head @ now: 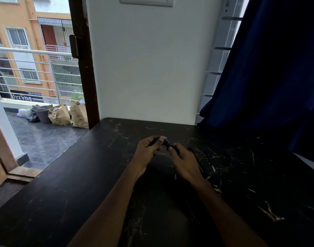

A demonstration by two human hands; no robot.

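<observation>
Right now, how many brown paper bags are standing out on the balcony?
2. The left paper bag stands just right of the grey bucket; the right paper bag stands beside it, next to the dark door frame. More may be hidden behind that frame.

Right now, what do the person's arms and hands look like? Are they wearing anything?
Both hands are bare: the left hand and right hand show no gloves, and I see no rings. The left forearm and right forearm are bare too, with no sleeves, watch or bracelet in view.
</observation>
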